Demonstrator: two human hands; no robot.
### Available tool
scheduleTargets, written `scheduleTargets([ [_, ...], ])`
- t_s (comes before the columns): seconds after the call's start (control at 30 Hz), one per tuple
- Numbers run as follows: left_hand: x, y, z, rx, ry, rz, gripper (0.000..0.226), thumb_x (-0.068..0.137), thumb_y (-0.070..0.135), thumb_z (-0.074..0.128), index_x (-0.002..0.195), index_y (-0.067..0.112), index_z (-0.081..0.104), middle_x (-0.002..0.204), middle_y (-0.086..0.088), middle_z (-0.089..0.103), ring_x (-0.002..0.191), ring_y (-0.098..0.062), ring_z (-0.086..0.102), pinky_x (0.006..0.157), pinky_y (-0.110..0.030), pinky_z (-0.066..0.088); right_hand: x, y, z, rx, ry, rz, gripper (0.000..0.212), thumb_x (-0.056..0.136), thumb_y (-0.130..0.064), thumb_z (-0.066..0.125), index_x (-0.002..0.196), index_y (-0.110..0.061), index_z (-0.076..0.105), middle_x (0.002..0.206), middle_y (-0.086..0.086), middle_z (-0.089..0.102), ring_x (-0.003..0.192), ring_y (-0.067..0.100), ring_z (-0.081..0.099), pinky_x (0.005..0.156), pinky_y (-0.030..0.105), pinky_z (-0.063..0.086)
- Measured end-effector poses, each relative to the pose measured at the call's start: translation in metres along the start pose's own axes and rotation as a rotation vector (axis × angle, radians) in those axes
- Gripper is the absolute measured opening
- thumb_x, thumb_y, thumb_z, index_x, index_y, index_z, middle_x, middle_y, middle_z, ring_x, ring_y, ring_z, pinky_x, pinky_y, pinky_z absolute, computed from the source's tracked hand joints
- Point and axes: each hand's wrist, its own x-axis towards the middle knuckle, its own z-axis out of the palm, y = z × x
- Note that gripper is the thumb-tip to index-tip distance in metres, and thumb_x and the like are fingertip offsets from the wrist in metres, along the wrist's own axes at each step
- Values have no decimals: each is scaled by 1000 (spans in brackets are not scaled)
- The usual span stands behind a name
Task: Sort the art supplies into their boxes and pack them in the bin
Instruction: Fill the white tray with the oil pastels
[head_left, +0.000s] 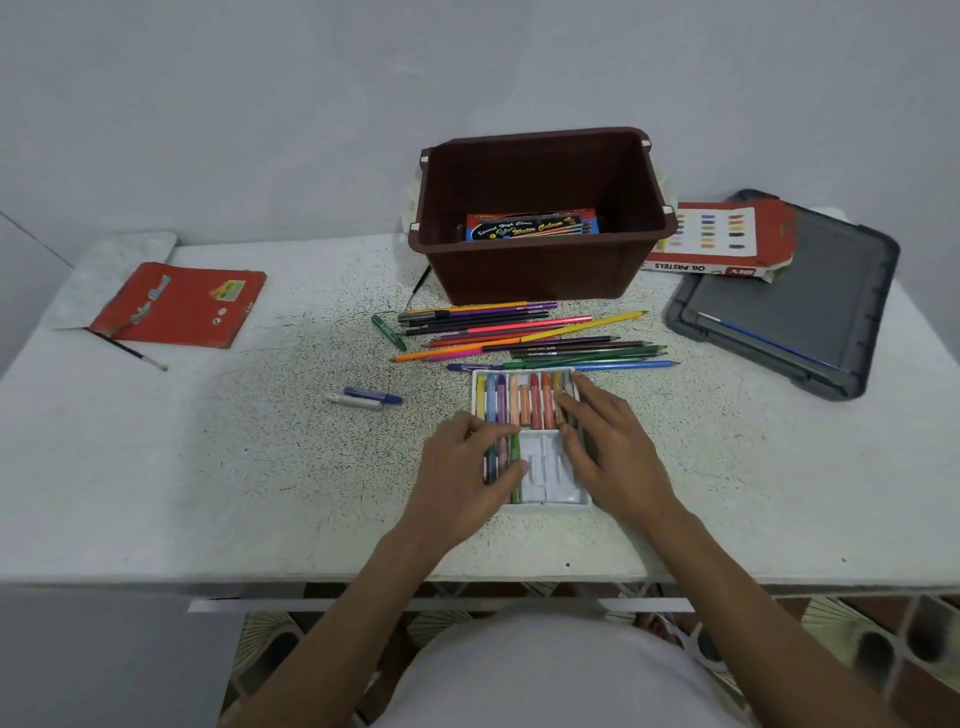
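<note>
We have both hands on the tray (550, 486), left hand (470, 475) in a narrow grip on a green pastel (515, 457), right hand (605, 447) flat; loose pastels (371, 397) lie crosswise leftward, nearer our left.

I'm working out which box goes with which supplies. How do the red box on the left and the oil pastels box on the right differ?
The red box lies flat on the bare table, with a paintbrush at its near edge; the oil pastels box rests on a grey lid. The red box looks flat and closed; the oil pastels box has a torn, open end. Both are red cardboard.
</note>
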Motion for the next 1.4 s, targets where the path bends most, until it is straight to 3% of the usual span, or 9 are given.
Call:
scheduleTargets([
  [0.2, -4, -8, 7, 90, 29, -30, 51, 89, 52, 61, 138, 42, 49, 127, 4, 37, 117, -16, 35, 98, -31, 24, 0, 0, 0, -2, -9, 3, 43, 99, -24, 53, 142, -16, 50, 155, 4, 37, 135, 22, 38, 104, 32, 32],
  [0.3, -2, -13, 9, 62, 10, -122, 69, 85, 61, 61, 146, 43, 33, 148, 7, 21, 136, -16, 18, 106, -35, 15, -1, -1, -2, 14, -13, 7, 43, 99, -23, 53, 141, -15, 51, 155, 4, 37, 135, 23, 38, 106, 36, 35],
  [0.43, 2, -18, 9, 70, -19, -142, 78, 81, 66, 62, 148, 43, 28, 157, 10, 9, 143, -11, 3, 115, -44, 10, -1, -3, -4, 40, -17, 15, 42, 99, -21, 54, 141, -14, 52, 154, 5, 38, 136, 24, 38, 107, 42, 39],
  [0.57, 6, -22, 3, 71, -23, -69, 77, 82, 67, 60, 147, 42, 28, 157, 7, 12, 145, -14, 6, 114, -43, 9, -1, -4, -5, 54, -17, 15, 42, 99, -21, 54, 140, -14, 52, 154, 4, 38, 135, 24, 39, 107, 43, 40],
  [0.67, 15, -28, -8, 18, 72, -33, 59, 89, 52, 61, 142, 32, 43, 151, 0, 31, 140, -17, 24, 111, -40, 16, 0, -5, -5, 42, -9, 10, 42, 98, -21, 55, 139, -14, 53, 153, 5, 40, 134, 23, 39, 105, 42, 41],
  [0.8, 39, -43, -31, 16, 278, -44, 29, 96, 24, 61, 123, 15, 63, 127, -7, 57, 118, -22, 50, 103, -49, 40, -1, -4, -4, 43, -2, 5, 41, 98, -20, 55, 139, -13, 53, 153, 6, 40, 134, 24, 40, 106, 42, 40],
  [0.97, 75, -64, -63, 218, 353, -65, 23, 92, 2, 59, 111, 10, 71, 108, -11, 65, 97, -28, 60, 89, -49, 48, -1, -3, -3, 34, 6, 7, 43, 98, -20, 56, 140, -15, 52, 153, 4, 40, 133, 24, 41, 104, 38, 39],
  [1.23, 117, -95, -96, 544, 143, -79, 34, 93, 2, 56, 121, 16, 69, 123, -12, 61, 113, -33, 55, 98, -49, 40, 0, -1, -1, 25, 8, -3, 43, 98, -21, 56, 141, -16, 51, 154, 3, 39, 134, 22, 40, 103, 34, 36],
  [1.4, 123, -105, -101, 659, 50, -16, 26, 94, 13, 60, 117, 20, 70, 125, -8, 62, 115, -32, 53, 98, -47, 38, 0, -1, -1, 36, 11, -7, 43, 99, -23, 53, 141, -15, 51, 154, 3, 38, 133, 23, 41, 104, 35, 36],
])
